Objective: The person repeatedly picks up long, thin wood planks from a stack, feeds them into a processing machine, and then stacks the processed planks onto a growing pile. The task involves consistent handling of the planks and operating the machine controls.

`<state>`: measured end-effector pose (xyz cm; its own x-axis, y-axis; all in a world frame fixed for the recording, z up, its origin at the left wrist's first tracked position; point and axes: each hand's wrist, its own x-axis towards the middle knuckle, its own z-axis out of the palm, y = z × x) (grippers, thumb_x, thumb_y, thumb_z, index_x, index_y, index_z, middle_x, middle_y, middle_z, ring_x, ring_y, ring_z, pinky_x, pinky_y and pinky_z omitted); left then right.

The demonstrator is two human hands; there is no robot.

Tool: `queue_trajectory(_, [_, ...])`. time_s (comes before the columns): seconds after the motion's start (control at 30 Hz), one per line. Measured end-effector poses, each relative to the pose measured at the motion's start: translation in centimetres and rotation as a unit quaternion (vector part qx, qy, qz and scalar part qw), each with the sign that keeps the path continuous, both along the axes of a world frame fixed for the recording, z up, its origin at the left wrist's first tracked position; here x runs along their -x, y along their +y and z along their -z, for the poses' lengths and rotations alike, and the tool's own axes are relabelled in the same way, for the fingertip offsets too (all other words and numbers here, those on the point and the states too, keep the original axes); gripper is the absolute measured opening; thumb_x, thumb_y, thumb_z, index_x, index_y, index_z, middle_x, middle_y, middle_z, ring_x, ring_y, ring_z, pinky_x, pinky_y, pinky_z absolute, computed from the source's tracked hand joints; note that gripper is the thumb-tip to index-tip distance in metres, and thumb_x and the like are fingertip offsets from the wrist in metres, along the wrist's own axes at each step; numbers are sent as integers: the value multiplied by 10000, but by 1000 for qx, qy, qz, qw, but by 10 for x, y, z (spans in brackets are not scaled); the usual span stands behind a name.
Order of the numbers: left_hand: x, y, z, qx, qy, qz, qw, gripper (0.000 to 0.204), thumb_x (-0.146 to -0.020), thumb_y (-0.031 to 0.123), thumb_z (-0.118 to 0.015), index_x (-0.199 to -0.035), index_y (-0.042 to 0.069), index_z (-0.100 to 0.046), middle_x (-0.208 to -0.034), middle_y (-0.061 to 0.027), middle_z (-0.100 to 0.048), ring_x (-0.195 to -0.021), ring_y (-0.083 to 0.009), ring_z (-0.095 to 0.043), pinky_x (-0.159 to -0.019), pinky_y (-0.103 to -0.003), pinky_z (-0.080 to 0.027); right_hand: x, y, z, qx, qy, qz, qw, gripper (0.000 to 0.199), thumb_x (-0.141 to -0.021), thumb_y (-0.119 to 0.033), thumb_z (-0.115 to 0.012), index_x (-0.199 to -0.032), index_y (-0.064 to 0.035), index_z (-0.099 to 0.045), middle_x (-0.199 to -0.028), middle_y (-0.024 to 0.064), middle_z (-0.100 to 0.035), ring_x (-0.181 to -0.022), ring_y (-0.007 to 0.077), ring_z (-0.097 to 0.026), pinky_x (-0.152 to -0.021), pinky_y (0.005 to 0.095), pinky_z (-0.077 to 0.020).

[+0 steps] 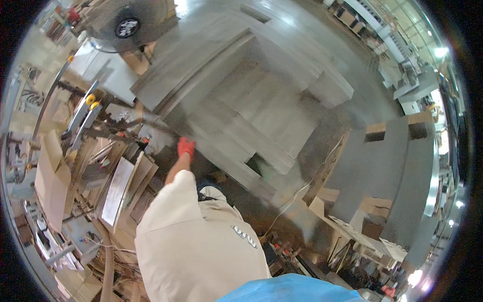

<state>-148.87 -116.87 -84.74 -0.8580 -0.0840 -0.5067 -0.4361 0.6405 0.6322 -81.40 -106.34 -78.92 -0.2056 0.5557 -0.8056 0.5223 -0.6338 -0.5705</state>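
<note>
My left hand, in a red glove, reaches forward from a beige sleeve. It is beside the near left edge of a large grey panel structure with raised side walls. Blur hides the fingers, and I cannot tell whether the hand touches the edge. A dark rectangular opening shows in the structure's near part. My right hand is not in view.
At left, boards and panels lean beside metal arms with yellow knobs. A large fan stands far left. Grey panels with cut-outs lie at right. A pale cable crosses the floor.
</note>
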Motion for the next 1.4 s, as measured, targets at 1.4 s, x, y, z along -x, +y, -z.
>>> queue_trajectory(1.4, [450, -158, -123, 99, 156, 271, 945, 963, -845, 649, -710, -1560, 78, -408, -1582, -161, -465, -1460, -342, -436, -1167, -484, -391, 563, -15, -83, 67, 232, -172, 955, 424, -1046, -427, -542, -1246, -90, -704, -1261, 39, -688, -1161, 187, -618, -1030, 350, -477])
